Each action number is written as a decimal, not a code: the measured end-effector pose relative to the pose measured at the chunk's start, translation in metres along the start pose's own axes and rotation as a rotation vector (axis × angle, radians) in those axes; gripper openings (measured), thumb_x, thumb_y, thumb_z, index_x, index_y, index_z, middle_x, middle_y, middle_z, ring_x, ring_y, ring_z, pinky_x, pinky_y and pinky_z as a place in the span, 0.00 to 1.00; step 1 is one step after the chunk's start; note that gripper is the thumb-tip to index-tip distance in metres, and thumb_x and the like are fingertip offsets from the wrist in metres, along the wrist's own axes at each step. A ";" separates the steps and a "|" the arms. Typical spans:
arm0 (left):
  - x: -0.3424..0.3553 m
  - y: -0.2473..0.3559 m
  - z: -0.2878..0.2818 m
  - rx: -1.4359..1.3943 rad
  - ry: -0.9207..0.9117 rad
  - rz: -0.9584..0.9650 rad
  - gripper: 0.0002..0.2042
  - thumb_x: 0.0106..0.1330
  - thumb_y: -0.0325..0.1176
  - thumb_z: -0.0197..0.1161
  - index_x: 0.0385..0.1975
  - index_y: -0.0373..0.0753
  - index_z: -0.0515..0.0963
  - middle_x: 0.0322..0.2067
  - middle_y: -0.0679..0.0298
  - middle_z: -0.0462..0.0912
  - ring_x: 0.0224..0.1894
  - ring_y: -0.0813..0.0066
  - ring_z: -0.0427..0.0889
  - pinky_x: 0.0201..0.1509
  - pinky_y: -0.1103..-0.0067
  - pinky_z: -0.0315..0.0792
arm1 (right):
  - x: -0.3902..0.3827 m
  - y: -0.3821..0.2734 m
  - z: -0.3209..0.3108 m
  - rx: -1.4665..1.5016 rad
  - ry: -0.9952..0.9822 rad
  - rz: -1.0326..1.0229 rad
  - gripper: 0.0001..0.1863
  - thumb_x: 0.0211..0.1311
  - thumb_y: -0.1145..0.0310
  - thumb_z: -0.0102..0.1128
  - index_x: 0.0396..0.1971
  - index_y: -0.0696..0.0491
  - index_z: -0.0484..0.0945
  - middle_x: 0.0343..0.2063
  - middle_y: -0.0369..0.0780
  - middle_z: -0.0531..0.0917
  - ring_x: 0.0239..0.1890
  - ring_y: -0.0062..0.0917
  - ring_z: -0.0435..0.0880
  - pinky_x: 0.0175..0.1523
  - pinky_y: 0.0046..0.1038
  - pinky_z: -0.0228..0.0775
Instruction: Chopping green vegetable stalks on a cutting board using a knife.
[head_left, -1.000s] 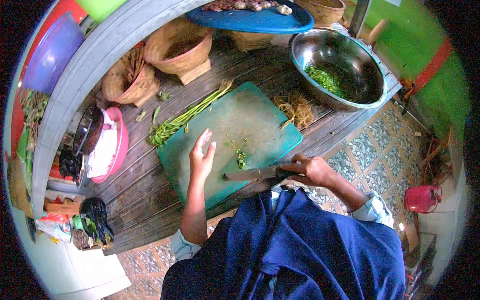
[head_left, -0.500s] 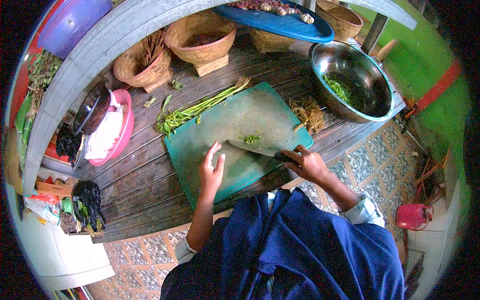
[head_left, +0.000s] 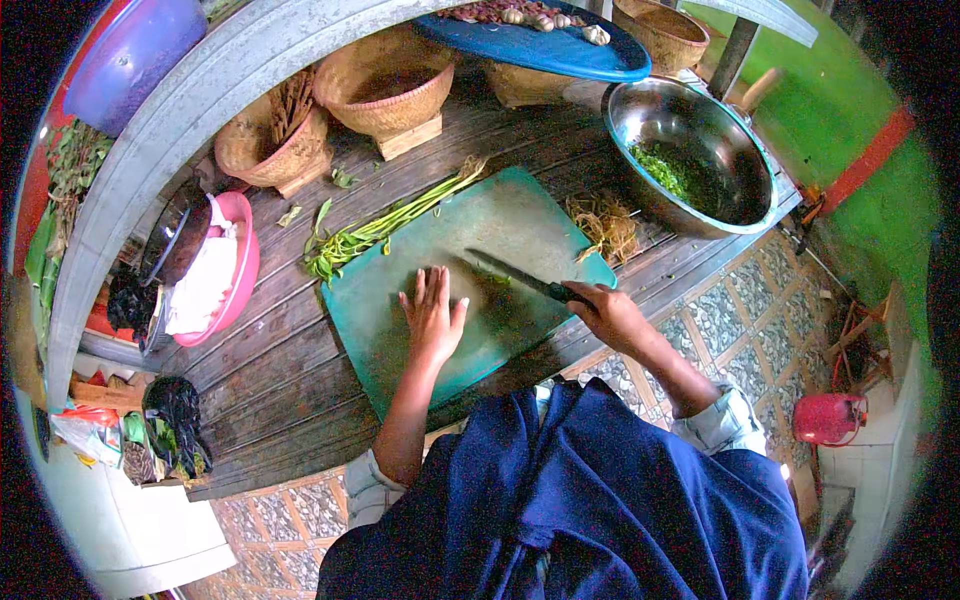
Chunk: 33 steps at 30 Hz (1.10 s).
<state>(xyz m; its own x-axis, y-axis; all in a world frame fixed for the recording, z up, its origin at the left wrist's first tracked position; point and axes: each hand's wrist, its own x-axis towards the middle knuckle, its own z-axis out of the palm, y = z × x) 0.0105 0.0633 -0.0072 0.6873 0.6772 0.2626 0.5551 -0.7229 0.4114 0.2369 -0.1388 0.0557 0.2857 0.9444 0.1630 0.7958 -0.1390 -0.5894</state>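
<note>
Around your green cutting board [head_left: 510, 205], leafy stalks [head_left: 392, 226] lie along the far left edge and tangled tan roots [head_left: 606, 228] by the right corner; the steel bowl [head_left: 735, 185] beyond holds chopped greens [head_left: 660, 170]. Your left hand [head_left: 433, 318] is spread, holding nothing, over the board; your right hand [head_left: 608, 312] grasps the knife [head_left: 515, 270], its dark blade partly hiding green bits [head_left: 497, 279] mid-board.

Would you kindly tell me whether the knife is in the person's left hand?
No, the right hand grips the knife, while the left hand is spread over the green cutting board.
</note>
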 end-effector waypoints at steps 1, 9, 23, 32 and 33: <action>0.004 0.003 -0.003 0.132 -0.057 0.009 0.31 0.67 0.47 0.51 0.66 0.41 0.54 0.66 0.54 0.56 0.70 0.55 0.49 0.67 0.45 0.38 | -0.002 0.001 0.002 0.153 0.102 -0.049 0.19 0.64 0.59 0.52 0.53 0.48 0.73 0.33 0.48 0.82 0.31 0.46 0.82 0.34 0.40 0.75; 0.023 0.027 0.007 0.128 -0.158 0.033 0.30 0.70 0.50 0.43 0.67 0.40 0.53 0.68 0.55 0.53 0.72 0.59 0.45 0.68 0.45 0.33 | -0.044 -0.022 0.005 0.533 -0.096 0.599 0.24 0.71 0.61 0.45 0.66 0.43 0.60 0.20 0.33 0.74 0.17 0.14 0.68 0.22 0.21 0.62; 0.003 0.064 0.023 0.052 -0.152 0.015 0.33 0.70 0.50 0.40 0.66 0.30 0.50 0.68 0.48 0.50 0.72 0.56 0.44 0.69 0.48 0.33 | -0.040 -0.034 0.080 0.575 -0.048 0.365 0.27 0.70 0.60 0.47 0.66 0.49 0.57 0.42 0.43 0.82 0.25 0.24 0.79 0.37 0.30 0.72; 0.013 0.080 0.025 0.075 -0.099 0.017 0.33 0.69 0.49 0.43 0.64 0.28 0.53 0.67 0.45 0.51 0.71 0.53 0.45 0.69 0.49 0.35 | -0.033 -0.046 0.055 1.069 -0.202 0.554 0.27 0.72 0.59 0.44 0.68 0.46 0.54 0.34 0.35 0.72 0.30 0.18 0.69 0.35 0.21 0.63; 0.020 0.087 0.026 0.069 -0.103 0.048 0.33 0.69 0.49 0.43 0.64 0.28 0.53 0.67 0.45 0.51 0.71 0.53 0.45 0.69 0.49 0.35 | -0.035 -0.043 0.054 1.076 -0.106 0.441 0.27 0.73 0.58 0.42 0.68 0.44 0.52 0.19 0.32 0.68 0.15 0.13 0.62 0.19 0.18 0.58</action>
<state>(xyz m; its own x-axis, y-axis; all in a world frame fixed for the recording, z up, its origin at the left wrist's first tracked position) 0.0846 0.0107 0.0110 0.7564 0.6264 0.1883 0.5487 -0.7643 0.3387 0.1640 -0.1499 0.0322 0.3379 0.9046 -0.2597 -0.2387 -0.1845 -0.9534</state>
